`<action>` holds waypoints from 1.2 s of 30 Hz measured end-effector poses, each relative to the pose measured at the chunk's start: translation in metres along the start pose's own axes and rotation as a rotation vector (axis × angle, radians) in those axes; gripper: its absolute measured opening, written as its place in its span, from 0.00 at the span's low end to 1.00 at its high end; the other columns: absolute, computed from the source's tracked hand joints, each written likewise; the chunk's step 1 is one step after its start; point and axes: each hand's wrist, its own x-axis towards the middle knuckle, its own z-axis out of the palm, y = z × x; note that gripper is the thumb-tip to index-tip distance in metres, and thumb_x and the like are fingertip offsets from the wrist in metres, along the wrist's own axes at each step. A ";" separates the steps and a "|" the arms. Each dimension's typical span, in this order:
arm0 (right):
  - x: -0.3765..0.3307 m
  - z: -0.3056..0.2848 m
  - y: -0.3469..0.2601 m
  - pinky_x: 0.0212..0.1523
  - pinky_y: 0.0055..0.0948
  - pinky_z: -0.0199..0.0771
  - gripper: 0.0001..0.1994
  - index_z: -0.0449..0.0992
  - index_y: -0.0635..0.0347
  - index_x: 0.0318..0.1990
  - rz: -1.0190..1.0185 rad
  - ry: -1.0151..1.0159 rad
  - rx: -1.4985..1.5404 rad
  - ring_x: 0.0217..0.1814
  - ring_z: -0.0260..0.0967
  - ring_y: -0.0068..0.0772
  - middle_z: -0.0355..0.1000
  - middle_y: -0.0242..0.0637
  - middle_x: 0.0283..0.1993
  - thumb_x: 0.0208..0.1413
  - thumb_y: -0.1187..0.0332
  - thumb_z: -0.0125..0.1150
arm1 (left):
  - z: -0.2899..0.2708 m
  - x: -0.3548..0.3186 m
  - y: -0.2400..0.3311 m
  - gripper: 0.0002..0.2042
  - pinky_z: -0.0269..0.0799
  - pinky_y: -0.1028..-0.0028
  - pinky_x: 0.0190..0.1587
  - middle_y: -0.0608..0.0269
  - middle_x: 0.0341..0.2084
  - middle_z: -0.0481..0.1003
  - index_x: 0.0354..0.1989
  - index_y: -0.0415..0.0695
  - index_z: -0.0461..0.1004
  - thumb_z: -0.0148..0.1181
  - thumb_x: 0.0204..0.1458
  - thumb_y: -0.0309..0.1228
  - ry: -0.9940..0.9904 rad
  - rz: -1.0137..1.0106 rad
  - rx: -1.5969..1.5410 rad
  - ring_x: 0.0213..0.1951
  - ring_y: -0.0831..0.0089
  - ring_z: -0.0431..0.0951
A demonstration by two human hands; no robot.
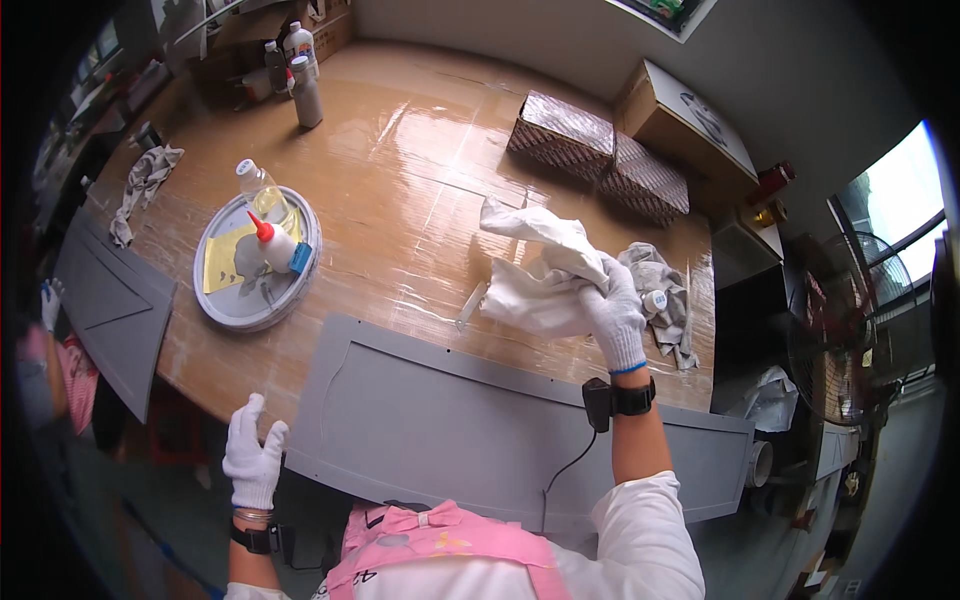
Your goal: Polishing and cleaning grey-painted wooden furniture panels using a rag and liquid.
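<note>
A white cloth (540, 270) hangs in loose folds over the table, gripped by my right hand (612, 312) in a white knit glove. Below it lies a long grey panel (450, 420) with a raised border and small holes near its far edge. My left hand (255, 455), gloved too, is beside the panel's left end, its fingers apart and holding nothing. Whether it touches the panel edge I cannot tell. To the right of my right hand, a crumpled grey cloth (660, 285) lies with a small white-capped bottle (655, 302) on it.
A round grey lid (207, 290) carries a white glue bottle with a red tip (275, 245) and a clear bottle (262, 185). Several bottles (305, 95) stand far left. Two patterned boxes (600, 160) sit at the back. At left, a co-worker's gloved hand (51, 303) is by another grey panel (115, 300).
</note>
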 end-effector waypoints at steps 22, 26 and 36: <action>-0.271 -0.114 0.005 0.66 0.35 0.63 0.40 0.52 0.59 0.72 0.522 -0.553 1.391 0.67 0.61 0.34 0.61 0.40 0.67 0.53 0.63 0.66 | 0.129 -0.089 0.268 0.34 0.65 0.67 0.64 0.54 0.60 0.69 0.69 0.40 0.56 0.65 0.54 0.26 -1.268 0.221 -0.646 0.61 0.69 0.69; -0.299 -0.188 0.053 0.65 0.34 0.64 0.31 0.62 0.64 0.64 0.458 -0.293 1.280 0.63 0.65 0.35 0.68 0.42 0.60 0.51 0.70 0.62 | 0.166 -0.075 0.293 0.35 0.64 0.66 0.65 0.51 0.61 0.68 0.70 0.41 0.55 0.65 0.56 0.30 -1.333 0.124 -0.657 0.62 0.66 0.68; -0.363 -0.228 0.150 0.70 0.50 0.52 0.39 0.61 0.41 0.69 0.607 -0.329 -0.700 0.71 0.51 0.57 0.52 0.51 0.68 0.49 0.47 0.67 | 0.344 0.054 0.374 0.58 0.53 0.67 0.71 0.42 0.70 0.53 0.73 0.34 0.41 0.79 0.39 0.40 -0.564 0.352 -0.495 0.71 0.55 0.54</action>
